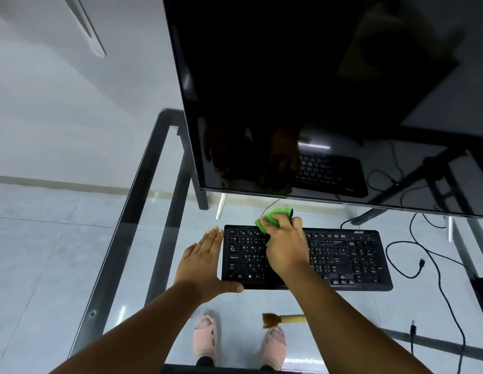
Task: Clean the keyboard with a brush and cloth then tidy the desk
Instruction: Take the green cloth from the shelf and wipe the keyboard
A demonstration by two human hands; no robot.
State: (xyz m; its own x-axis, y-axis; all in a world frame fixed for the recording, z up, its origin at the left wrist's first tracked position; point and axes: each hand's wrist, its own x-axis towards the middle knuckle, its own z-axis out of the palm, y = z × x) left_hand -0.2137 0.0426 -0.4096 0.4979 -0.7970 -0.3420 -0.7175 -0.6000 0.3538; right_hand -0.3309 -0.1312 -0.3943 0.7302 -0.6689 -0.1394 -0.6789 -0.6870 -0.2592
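The black keyboard [342, 255] lies flat on the glass bench [143, 211], just below the dark monitor [302, 90]. The right grip [284, 244] clutches a green cloth [272, 217] against the upper left key rows. The left grip [205, 261] is released, fingers straight along the keyboard's left edge and thumb at its front corner. A brush [283, 319] lies on the bench nearer the person, partly hidden by the right forearm.
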